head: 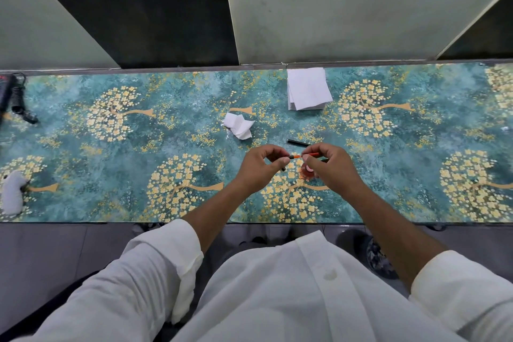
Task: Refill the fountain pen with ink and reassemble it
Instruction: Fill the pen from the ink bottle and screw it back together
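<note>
Both hands up over the table (83, 203), fingertips pinched: the left hand (256, 168) grips the dark pen section (287, 159), the right hand (330, 166) grips the orange ink tube (312, 154), the two parts meeting in a line between the fingertips. Just under the right fingers sits something reddish, maybe the ink bottle (306, 171), mostly hidden. Just beyond the fingers lies the black pen barrel (298, 142). Farther out, a crumpled tissue (238, 125), then a stack of tissues (308, 89).

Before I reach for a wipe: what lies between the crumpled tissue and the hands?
Head view: only bare patterned mat between the crumpled tissue and the hands.
</note>
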